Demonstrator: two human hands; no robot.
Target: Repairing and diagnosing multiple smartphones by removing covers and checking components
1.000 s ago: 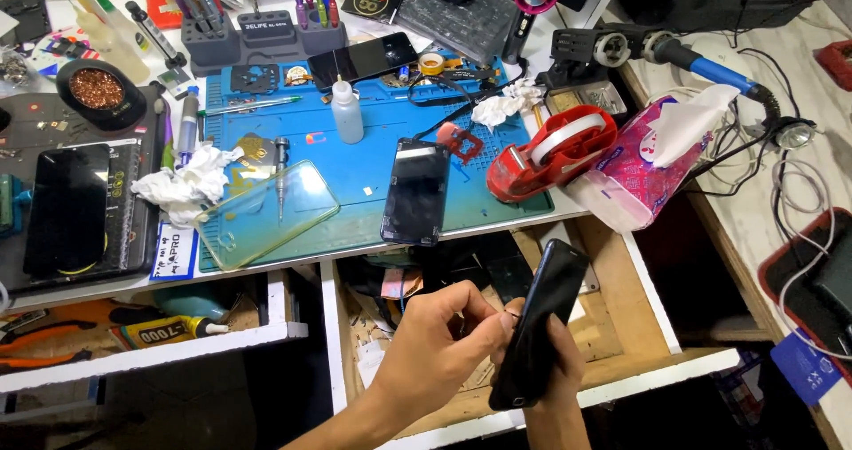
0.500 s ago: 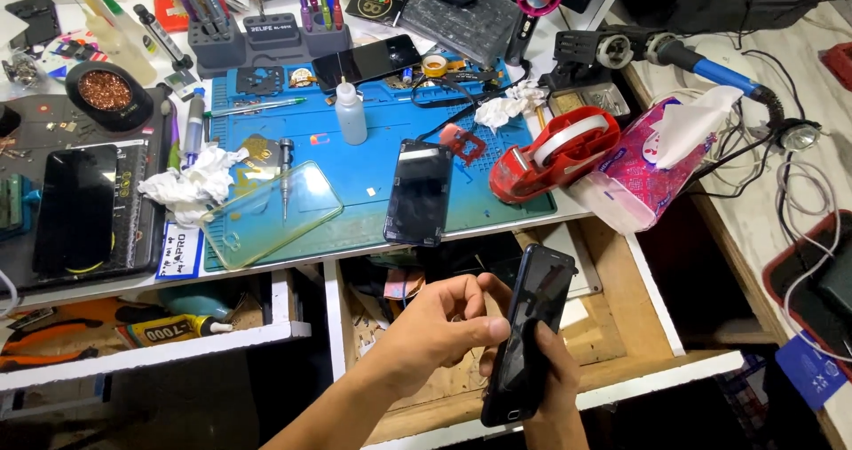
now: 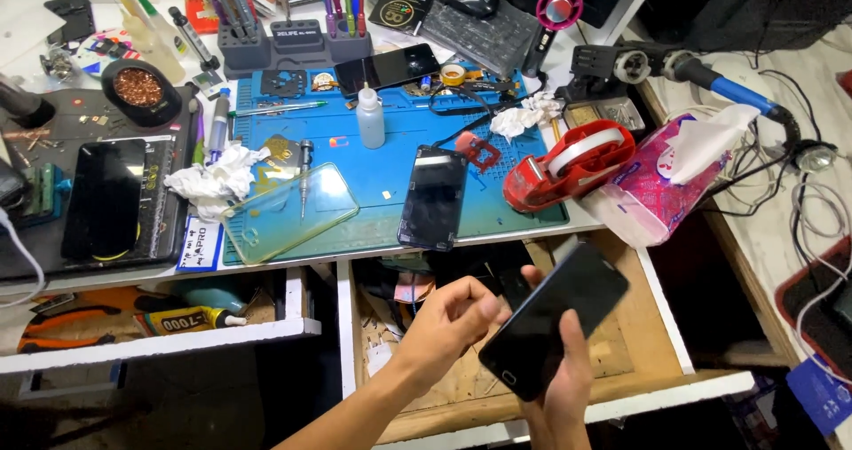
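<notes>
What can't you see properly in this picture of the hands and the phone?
All in the head view:
- Right hand: its palm is hidden behind the black phone it holds, and the wrist is cut off by the bottom edge.
- Left hand: its fingers are blurred beside the phone, so whether they touch it is unclear.
- Open drawer: its contents are partly hidden by both hands and the phone.
- Tube of glue: half hidden in shadow under the desk.

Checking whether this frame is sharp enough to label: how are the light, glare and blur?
Head view: bright overhead light on the blue mat, with sheen on the clear phone case; the area under the desk is dark; the left hand is slightly motion-blurred, the phone in the right hand fairly sharp; wide-angle bending at the edges.
</notes>
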